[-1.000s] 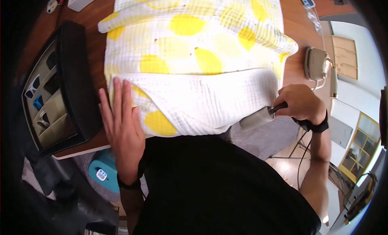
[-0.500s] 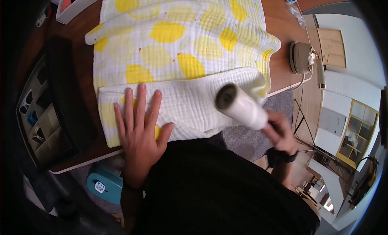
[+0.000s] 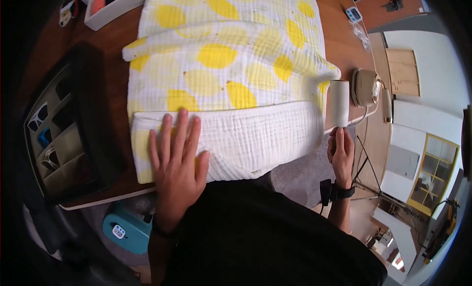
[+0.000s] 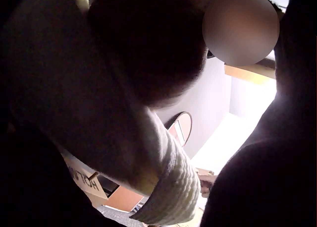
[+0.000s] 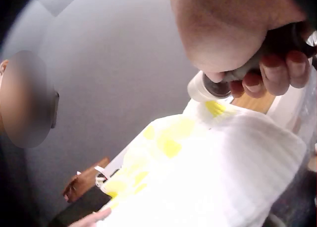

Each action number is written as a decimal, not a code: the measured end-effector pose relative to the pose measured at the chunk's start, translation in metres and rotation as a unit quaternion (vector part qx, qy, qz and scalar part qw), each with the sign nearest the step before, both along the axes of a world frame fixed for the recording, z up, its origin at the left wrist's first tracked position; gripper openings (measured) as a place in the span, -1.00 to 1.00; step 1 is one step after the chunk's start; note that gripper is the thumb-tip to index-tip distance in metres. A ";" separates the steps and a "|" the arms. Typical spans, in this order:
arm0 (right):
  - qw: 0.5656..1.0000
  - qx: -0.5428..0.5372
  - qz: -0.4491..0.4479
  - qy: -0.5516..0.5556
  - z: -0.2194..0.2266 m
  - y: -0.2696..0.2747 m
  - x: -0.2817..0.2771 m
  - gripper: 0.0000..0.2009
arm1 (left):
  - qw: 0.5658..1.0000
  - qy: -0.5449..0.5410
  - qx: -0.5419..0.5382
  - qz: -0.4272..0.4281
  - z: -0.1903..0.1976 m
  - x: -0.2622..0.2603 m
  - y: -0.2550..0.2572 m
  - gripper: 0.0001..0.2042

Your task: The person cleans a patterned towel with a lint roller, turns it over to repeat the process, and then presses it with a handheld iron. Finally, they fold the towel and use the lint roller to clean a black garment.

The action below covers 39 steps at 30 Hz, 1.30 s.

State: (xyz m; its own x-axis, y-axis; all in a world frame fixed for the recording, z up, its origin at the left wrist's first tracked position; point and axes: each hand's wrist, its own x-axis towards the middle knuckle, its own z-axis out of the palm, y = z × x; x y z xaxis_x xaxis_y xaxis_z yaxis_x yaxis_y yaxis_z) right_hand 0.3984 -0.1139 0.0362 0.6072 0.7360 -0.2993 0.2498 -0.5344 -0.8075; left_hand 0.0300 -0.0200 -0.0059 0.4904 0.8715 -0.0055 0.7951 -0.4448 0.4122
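Observation:
A white muslin cloth with yellow lemons [image 3: 218, 56] covers the middle of the table, its near edge folded over to show the plain white underside [image 3: 255, 133]. My left hand [image 3: 178, 175] rests on the left part of this fold with straight, spread fingers. In my right hand [image 3: 342, 156] is a lint roller [image 3: 339, 103], gripped by its dark handle. Its white roll points away from me, beside the cloth's right edge in the head view. From the right wrist, curled fingers [image 5: 275, 73] show round the handle, with the roll beyond them overlapping the cloth.
A black case [image 3: 93, 114] holding several sunglasses stands at the left. Behind it is a white box [image 3: 115, 12]. A beige appliance with a cord [image 3: 364, 87] stands at the table's right edge, with a small timer [image 3: 353, 14] farther back. A teal box [image 3: 127, 229] sits below the table.
The lint roller was low at the fold's near right, then swung up over the cloth, and now points away at the right edge. My left hand has shifted right, farther onto the fold.

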 end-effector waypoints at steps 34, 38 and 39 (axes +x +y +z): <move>0.828 0.243 0.414 -0.289 0.001 0.287 -0.078 -0.73 | 0.996 -0.061 0.071 0.002 -0.006 0.013 0.001 -0.46; 0.795 0.220 0.494 -0.275 -0.019 0.285 -0.068 -0.73 | 0.995 -0.079 0.068 0.000 -0.004 0.011 0.002 -0.48; 0.791 0.214 0.517 -0.246 -0.020 0.275 -0.072 -0.72 | 0.993 -0.098 0.062 0.003 -0.004 0.011 0.003 -0.50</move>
State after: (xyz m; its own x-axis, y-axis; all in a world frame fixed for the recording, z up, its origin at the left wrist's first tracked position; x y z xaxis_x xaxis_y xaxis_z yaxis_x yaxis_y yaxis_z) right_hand 0.3268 0.1615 0.0162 -0.4211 0.8854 0.1968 0.7150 0.4576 -0.5286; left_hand 0.0410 -0.0169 -0.0100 0.4672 0.8620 0.1966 0.7075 -0.4978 0.5017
